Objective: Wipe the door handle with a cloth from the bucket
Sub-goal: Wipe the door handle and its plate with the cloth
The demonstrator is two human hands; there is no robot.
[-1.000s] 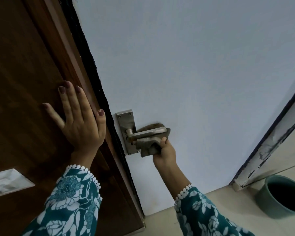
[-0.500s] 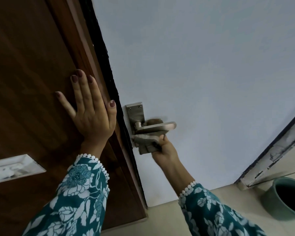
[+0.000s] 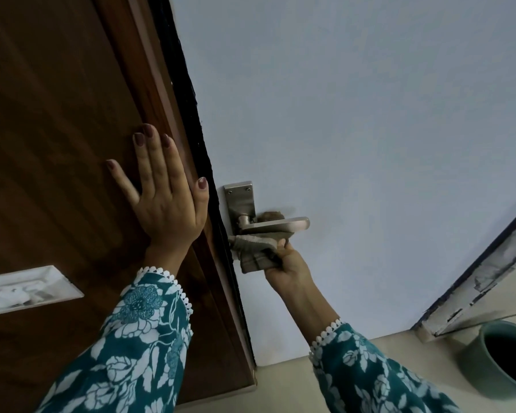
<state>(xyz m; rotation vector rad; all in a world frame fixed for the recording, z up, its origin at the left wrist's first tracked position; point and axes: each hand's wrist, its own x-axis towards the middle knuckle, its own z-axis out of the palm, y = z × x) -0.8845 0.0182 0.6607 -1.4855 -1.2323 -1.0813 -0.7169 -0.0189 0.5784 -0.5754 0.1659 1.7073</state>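
Observation:
A silver lever door handle (image 3: pixel 276 224) on a metal backplate (image 3: pixel 239 198) sticks out from the pale door. My right hand (image 3: pixel 289 263) grips a grey-brown cloth (image 3: pixel 255 250) pressed against the underside of the lever, near the backplate. A bit of cloth also shows behind the lever. My left hand (image 3: pixel 164 192) lies flat, fingers spread, on the dark wooden panel (image 3: pixel 57 144) left of the handle. A green bucket (image 3: pixel 507 359) stands on the floor at the lower right.
A white switch plate (image 3: pixel 27 289) is set in the wooden panel at the left. A chipped white door frame (image 3: pixel 483 278) runs diagonally at the right, above the bucket. Beige floor tiles (image 3: pixel 280 386) lie below.
My right hand has slid the cloth from around the lever's outer part down and left, under the lever toward the backplate. The lever's end is now uncovered. The left hand stays flat on the panel.

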